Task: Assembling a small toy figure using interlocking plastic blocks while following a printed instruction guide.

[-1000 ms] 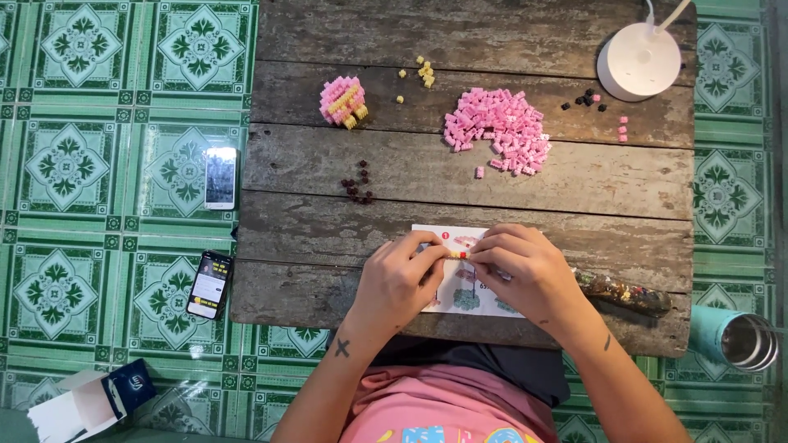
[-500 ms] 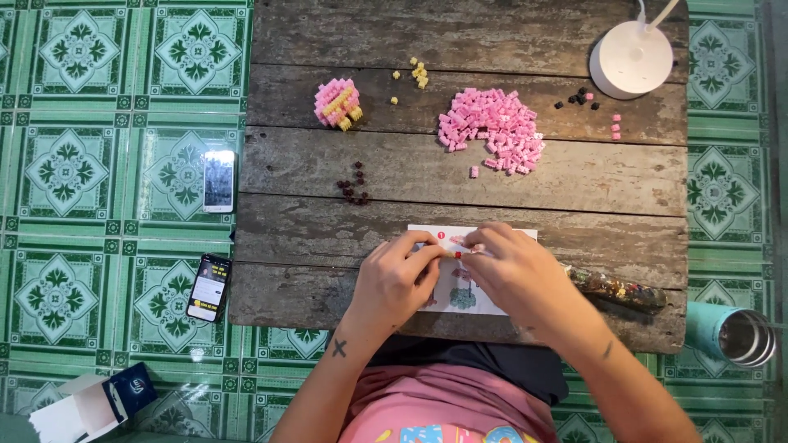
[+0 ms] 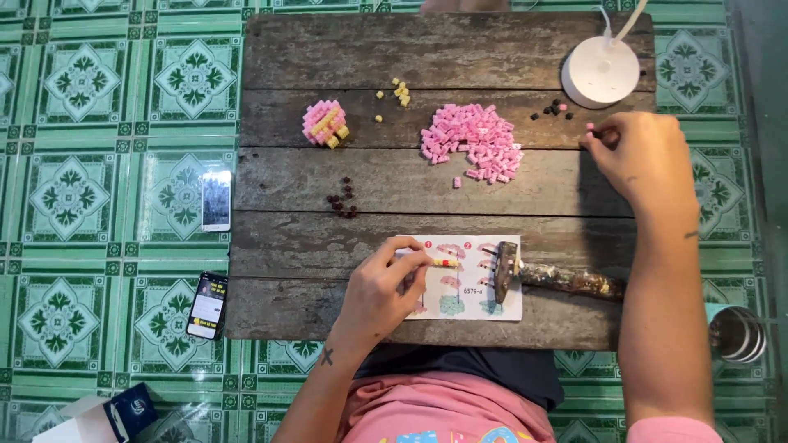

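A short strip of small building bricks (image 3: 444, 262), yellow with a red end, sits pinched between the fingertips of the left hand (image 3: 384, 287), its long axis running left to right over the upper edge of a printed instruction sheet (image 3: 468, 283) at the near side of the wooden worktop (image 3: 410, 176). The right hand (image 3: 644, 160) is well apart from it, stretched to the far right of the boards, its fingertips closed on a tiny pink brick (image 3: 590, 128); whether the piece is lifted or only touched cannot be told. So the strip lies close to the body and left of centre, while the pink brick is up and to the right of it, with the right hand the one near the loose parts. Just beyond that hand a few dark bricks (image 3: 555, 109) lie scattered beside the round white base of a lamp (image 3: 600, 71). A heap of pink bricks (image 3: 474, 143) occupies the middle of the worktop, between the two hands and farther out. A half-built pink and yellow model (image 3: 324, 123) stands at the far left, with loose yellow bricks (image 3: 400, 93) near it and a cluster of dark pieces (image 3: 342, 199) closer in. A rusty hammer (image 3: 542, 275) rests across the sheet's right edge. Two phones (image 3: 216, 199) lie on the green tiled floor (image 3: 98, 164)
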